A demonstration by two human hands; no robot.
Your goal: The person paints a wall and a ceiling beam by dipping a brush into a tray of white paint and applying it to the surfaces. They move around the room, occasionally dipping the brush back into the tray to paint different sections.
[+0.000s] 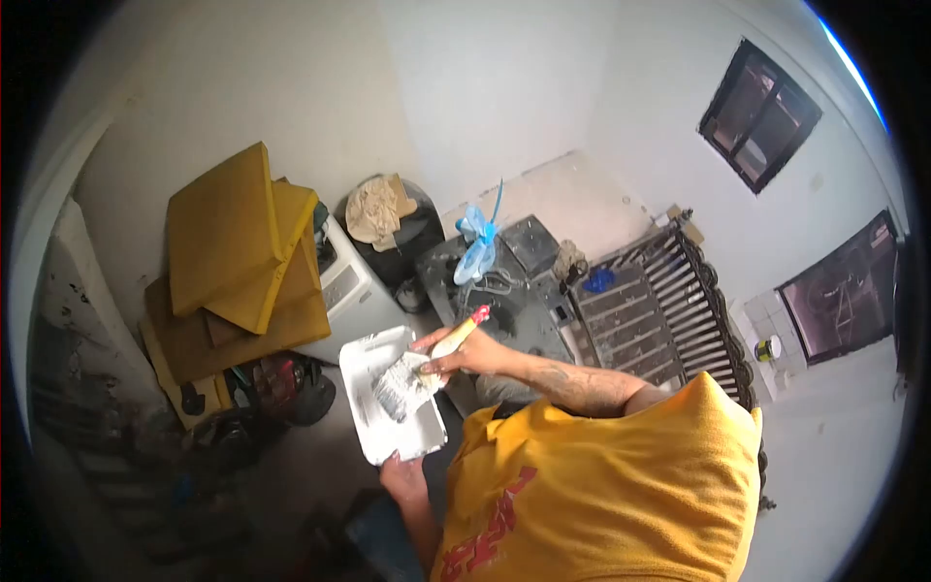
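Note:
My left hand (403,476) is closed on the near end of a white rectangular paint tray (418,442) and holds it up. Closed around the lower handle of a wide paintbrush (396,396) is my right hand (460,351). The brush has a pale yellow handle with a red tip that points up and away from the tray. Its bristles, coated in white and grey paint, overlap the inside of the tray. White paint smears show on the tray's walls.
Yellow cushions (228,242) lean stacked beside a white appliance (359,289). A dark drum (417,233) carries a crumpled cloth (376,209). Beyond my right arm are a dark table (448,281) with a blue plastic bag (476,254) and a slatted metal frame (630,315). A small bucket (768,348) stands farther right.

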